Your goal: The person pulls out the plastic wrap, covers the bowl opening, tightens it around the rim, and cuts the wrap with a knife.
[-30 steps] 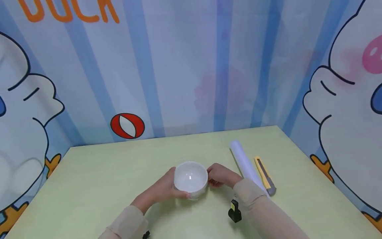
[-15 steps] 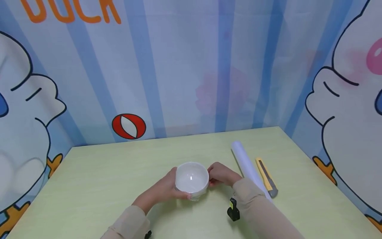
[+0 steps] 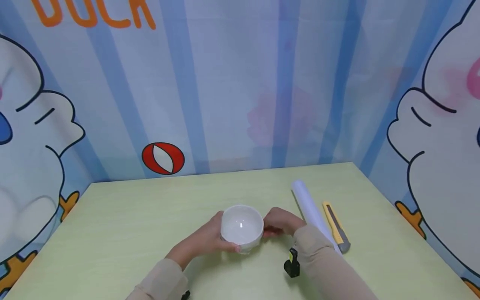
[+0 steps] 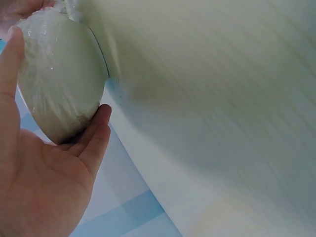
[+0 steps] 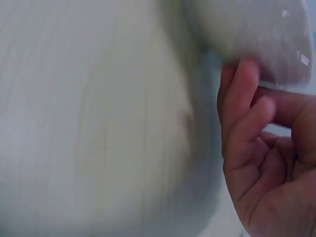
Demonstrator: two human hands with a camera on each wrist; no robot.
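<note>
A white bowl [image 3: 241, 225] is held up over the table with its hollow facing the head camera. Clear plastic wrap [image 4: 47, 54] clings in wrinkles to its outside, bunched near the top in the left wrist view. My left hand [image 3: 210, 235] grips the bowl from the left, thumb on the near side and fingers round the far side. At the bowl's right edge, my right hand [image 3: 281, 221] has curled fingers against the wrapped side and seems to pinch the wrap; its fingertips are partly hidden. The right wrist view shows those curled fingers [image 5: 242, 94] touching the bowl's side.
A pale lilac roll [image 3: 311, 208] lies on the light green table [image 3: 142, 216], partly behind the right sleeve. Right of it lies a yellow and grey box cutter [image 3: 336, 227]. A printed cartoon curtain [image 3: 232, 83] stands behind and at both sides.
The whole head view has shifted slightly. Both hands stay at the bowl, and the right hand's fingers move only a little at its right edge.
</note>
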